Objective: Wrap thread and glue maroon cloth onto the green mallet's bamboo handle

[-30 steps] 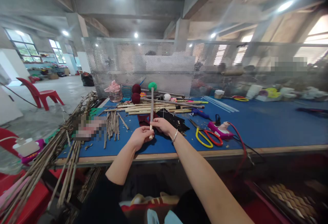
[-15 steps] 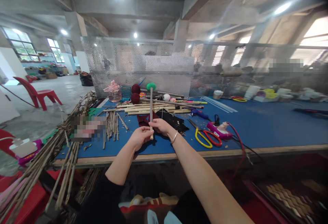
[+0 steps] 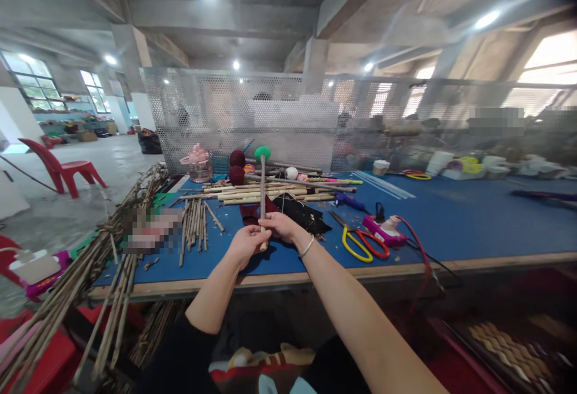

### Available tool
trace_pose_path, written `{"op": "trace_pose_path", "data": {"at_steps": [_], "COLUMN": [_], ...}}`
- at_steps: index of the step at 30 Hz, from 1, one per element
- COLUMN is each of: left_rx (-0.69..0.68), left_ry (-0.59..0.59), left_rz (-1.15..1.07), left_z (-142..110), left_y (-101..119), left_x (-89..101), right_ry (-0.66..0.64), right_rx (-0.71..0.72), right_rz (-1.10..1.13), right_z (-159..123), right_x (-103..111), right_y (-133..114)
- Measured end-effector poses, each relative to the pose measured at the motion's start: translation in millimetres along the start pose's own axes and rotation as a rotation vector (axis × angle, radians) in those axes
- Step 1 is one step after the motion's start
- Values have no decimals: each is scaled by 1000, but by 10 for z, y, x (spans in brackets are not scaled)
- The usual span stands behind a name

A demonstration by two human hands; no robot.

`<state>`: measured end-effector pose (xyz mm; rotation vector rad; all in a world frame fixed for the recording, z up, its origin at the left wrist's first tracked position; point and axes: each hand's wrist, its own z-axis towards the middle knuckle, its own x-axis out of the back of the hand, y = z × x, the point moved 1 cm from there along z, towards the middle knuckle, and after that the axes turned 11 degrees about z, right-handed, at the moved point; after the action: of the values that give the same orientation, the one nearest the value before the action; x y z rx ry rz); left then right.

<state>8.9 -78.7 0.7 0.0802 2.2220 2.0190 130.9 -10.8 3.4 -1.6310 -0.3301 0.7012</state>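
Both of my hands grip the lower part of a thin wooden stick point(image 3: 262, 187), held up and tipped away from me over the table. A round green ball-like head point(image 3: 262, 153) sits at its far end. My left hand point(image 3: 247, 242) pinches the stick near its bottom end. Just above, my right hand point(image 3: 278, 226), with a bracelet at the wrist, closes its fingers on the stick. Behind the hands lie a dark red cloth piece point(image 3: 249, 214) and a black cloth point(image 3: 303, 214). Scissors point(image 3: 358, 244) with yellow and red handles rest to the right.
The blue table point(image 3: 455, 220) bears several loose sticks point(image 3: 279, 193), short cut twigs point(image 3: 195, 226), dark red balls point(image 3: 237, 175), a blue glue gun point(image 3: 354, 203) and a purple power strip point(image 3: 385, 232). Bundled branches point(image 3: 90, 274) overhang the left edge. A perforated metal screen point(image 3: 216, 106) stands behind.
The stick's green head looks rounder now, with the stick tipped slightly differently. Both hands keep their grip on the stick. The whole view has shifted slightly.
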Motion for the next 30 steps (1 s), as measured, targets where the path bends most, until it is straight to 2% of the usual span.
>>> {"op": "trace_pose_path", "data": {"at_steps": [5,8,15,18,21,24,28,30], "left_rx": [73,114,63,67,74,78,11,21], "left_ry": [-59,-69,-51,-118,-175,-177,-95,-118], "left_rz": [-107,-102,273,178,4,-34,145,304], "left_z": [10,16,150,162,115,64,91,158], "left_y": [4,24,92,91,78,56,47,74], "left_x": [30,54,136,130,96,61,32,42], "right_ry": [-27,-17,130,133,51,12,95,136], "right_rx": [-50,-24,12,13,-20,-36,28,45], "right_rz": [45,39,-265,-207,-47,6,-71,-110], "right_z": [-8,-11,9,6,-8,-12,11,28], "right_x": [18,26,102,99,48,2,10,29], "right_y": [1,-15,-87,-97,-91,-78,-38,-16]}}
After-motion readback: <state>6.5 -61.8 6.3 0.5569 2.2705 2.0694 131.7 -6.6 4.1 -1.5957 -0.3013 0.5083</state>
